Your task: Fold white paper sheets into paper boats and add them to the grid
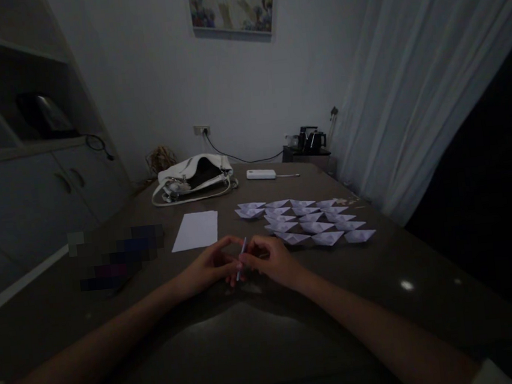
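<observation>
My left hand and my right hand meet over the middle of the dark table. Together they pinch a folded piece of white paper, seen edge-on as a thin strip between the fingers. Both hands have their fingers closed on it. Just beyond my right hand lie several folded white paper boats in rows. A flat white sheet of paper lies beyond my left hand.
A white handbag sits at the table's far side, with a white power bank and cable beside it. A small side table with a black kettle stands by the curtain. Cabinets line the left wall.
</observation>
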Motion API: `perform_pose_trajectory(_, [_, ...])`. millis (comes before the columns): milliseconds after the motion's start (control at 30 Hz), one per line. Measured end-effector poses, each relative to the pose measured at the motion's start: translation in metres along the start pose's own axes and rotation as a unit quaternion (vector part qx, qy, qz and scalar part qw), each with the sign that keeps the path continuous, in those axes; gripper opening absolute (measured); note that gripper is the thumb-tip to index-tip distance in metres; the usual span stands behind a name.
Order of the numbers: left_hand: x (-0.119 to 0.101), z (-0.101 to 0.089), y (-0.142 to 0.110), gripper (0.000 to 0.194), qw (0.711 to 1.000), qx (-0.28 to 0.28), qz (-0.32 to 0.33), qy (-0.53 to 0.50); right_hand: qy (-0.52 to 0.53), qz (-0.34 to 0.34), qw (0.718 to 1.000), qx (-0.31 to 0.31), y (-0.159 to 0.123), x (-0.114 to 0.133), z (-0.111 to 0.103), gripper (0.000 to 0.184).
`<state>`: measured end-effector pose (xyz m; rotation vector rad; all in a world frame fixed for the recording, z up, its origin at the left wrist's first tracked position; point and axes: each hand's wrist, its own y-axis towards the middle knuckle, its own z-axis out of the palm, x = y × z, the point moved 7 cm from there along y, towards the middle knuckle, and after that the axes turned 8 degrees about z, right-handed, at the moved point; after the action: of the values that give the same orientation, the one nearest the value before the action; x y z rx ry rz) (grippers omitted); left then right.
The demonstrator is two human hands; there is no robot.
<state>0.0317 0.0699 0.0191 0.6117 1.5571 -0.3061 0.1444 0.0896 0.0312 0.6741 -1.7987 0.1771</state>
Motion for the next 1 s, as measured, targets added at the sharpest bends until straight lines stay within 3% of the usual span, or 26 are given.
perform_pose_trajectory(1000, [-0.0013,0.0022,-0.0024,0.042,1.000,0.002,-0.007,0.002,-0.026,0.002,0.999,-0.024,0.0009,-0.0004,-0.0020,0.024])
